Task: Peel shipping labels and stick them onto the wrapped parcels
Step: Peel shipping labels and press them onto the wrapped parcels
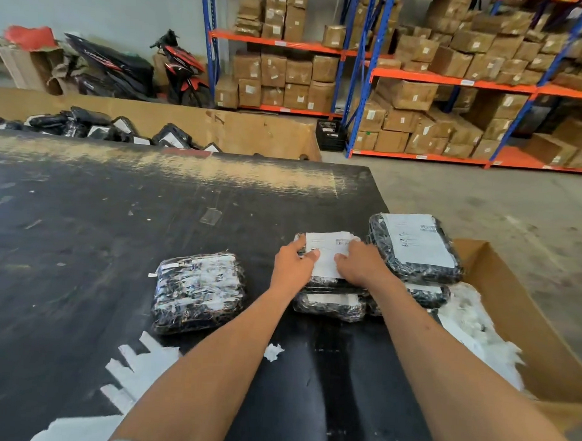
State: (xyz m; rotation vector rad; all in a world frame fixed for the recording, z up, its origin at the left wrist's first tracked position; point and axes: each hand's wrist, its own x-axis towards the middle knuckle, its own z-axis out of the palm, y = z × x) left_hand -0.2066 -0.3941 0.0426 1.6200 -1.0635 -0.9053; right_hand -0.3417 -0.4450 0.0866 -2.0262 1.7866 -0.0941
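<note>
Black table: two hands press one label (parcels stacked beneath).

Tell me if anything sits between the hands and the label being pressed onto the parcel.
Nothing visible does. The left hand and the right hand both lie flat on the white label, which already lies on the top parcel of the stack. No other thing shows between them.

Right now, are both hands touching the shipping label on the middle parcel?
Touching. The head view shows the left hand and right hand pressed flat on the white shipping label, fingers overlapping its edges.
</note>
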